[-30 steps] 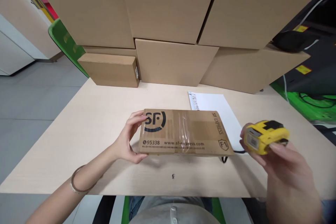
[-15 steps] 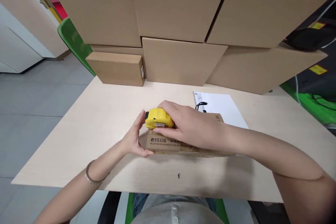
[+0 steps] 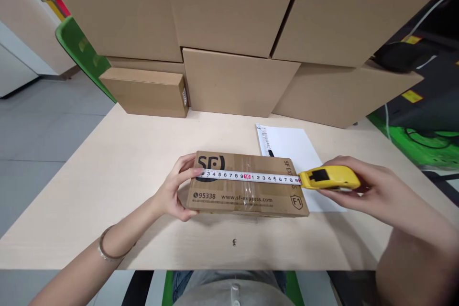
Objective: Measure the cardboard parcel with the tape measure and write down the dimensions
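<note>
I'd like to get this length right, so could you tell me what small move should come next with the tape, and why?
Probably hold steady and read the tape at the box's right edge. It already lies flat across the top of the SF box, the left hand pinning its end at the left edge and the right hand holding the yellow case just past the right edge.

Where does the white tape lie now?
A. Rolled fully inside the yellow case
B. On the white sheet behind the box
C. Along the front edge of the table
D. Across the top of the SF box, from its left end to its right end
D: the tape stretches over the box, pinned at the left end by the left hand, with the case in the right hand.
</note>
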{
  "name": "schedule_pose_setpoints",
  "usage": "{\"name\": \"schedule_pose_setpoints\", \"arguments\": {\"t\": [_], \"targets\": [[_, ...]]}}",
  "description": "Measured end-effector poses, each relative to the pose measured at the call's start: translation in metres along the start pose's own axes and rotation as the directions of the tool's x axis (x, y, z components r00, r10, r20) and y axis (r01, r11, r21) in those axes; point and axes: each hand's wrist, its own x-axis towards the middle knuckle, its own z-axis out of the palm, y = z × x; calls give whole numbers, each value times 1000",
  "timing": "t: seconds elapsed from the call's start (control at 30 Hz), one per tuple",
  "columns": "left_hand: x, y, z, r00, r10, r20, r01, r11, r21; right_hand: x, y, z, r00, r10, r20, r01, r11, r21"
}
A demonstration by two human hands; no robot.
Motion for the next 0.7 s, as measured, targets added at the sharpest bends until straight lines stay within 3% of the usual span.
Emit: {"name": "schedule_pose_setpoints", "arguments": {"t": [0.23, 0.4, 0.47, 0.57, 0.7], "targets": [[1, 0, 1, 1000, -2, -11, 2, 1000, 16, -2, 7, -1, 998, 40, 54, -40, 999, -3], [1, 2, 2, 999, -16, -35, 17, 1000, 25, 8, -16, -17, 999, -18, 33, 21, 996, -88], [2, 3, 2, 999, -18, -38, 19, 1000, 12, 23, -30, -15, 996, -50, 76, 58, 991, -117], [1, 4, 2, 1000, -27, -13, 27, 1000, -10, 55, -57, 6, 976, -97, 193, 123, 985, -124], [-11, -1, 6, 994, -108, -16, 107, 992, -60, 96, -96, 51, 935, -219, 280, 273, 947, -170]]}}
